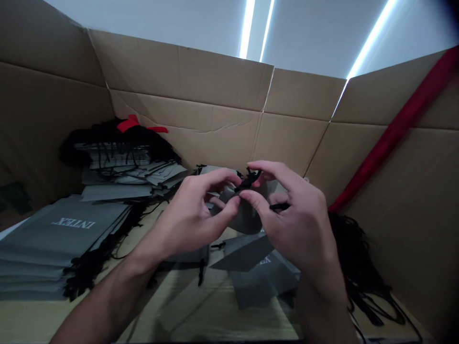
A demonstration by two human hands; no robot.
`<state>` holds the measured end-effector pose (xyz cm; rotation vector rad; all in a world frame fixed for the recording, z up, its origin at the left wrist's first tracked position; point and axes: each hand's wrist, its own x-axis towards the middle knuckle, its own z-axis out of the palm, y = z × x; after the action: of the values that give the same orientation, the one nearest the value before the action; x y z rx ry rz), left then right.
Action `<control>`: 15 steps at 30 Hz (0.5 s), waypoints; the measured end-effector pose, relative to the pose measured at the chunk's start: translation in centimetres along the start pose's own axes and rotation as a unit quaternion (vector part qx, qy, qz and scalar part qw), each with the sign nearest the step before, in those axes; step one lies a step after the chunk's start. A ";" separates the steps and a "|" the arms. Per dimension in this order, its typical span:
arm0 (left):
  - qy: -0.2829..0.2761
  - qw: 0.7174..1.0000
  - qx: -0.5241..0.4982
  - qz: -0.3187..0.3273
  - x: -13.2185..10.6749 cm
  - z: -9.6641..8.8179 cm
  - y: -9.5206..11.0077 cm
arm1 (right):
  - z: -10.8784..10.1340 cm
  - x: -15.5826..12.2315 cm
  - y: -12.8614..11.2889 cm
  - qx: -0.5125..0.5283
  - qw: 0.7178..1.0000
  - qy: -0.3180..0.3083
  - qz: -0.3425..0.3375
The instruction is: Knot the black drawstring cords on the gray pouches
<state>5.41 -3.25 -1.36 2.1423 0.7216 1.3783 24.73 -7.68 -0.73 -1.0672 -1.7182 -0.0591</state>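
Grey pouch (247, 220) between left hand (197, 210) and right hand (299, 217)
Left pinches its top edge, right pinches black cord (248, 182) — smooth grey body bowed below.

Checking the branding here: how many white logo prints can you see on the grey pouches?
2. One logo tops the pouch stack at left; a second logo, partly covered, is on a pouch in the picture's lower middle. More may be hidden.
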 end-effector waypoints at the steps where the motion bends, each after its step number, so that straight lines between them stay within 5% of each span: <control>1: -0.008 1.000 -0.001 0.012 -0.1 0.1 0.0 | 0.0 0.0 -0.1 0.010 1.000 0.001 -0.001; 15: 0.046 0.995 0.055 0.076 -0.7 0.4 0.1 | -0.5 -0.3 -0.6 -0.023 0.994 0.085 -0.058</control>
<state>5.55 -3.87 -1.92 2.2724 0.6957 1.5569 24.72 -8.46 -0.49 -0.9661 -1.6292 -0.2576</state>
